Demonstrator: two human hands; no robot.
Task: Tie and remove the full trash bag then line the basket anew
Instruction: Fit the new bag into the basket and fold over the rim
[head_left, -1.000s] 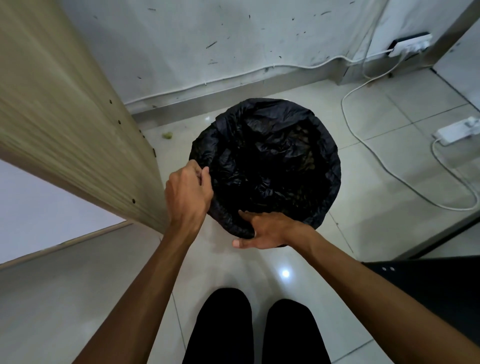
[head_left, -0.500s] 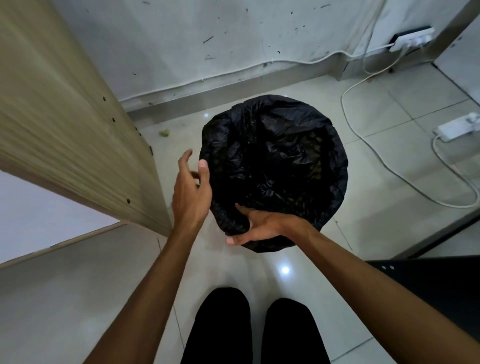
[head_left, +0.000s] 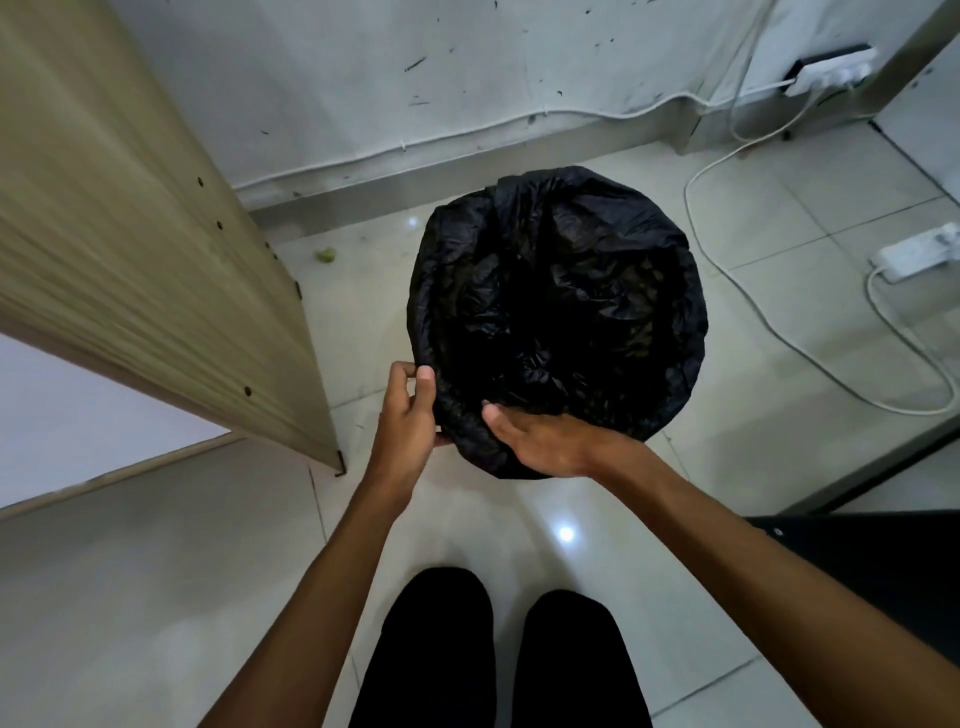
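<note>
Left hand (head_left: 408, 415) pinches the crinkled black plastic trash bag's (head_left: 561, 291) near-left rim; right hand (head_left: 540, 441) grips the near rim beside it.

Left hand (head_left: 408, 415) pinches the black bag's (head_left: 561, 291) near rim; right hand (head_left: 545, 441) grips the rim beside it.
</note>
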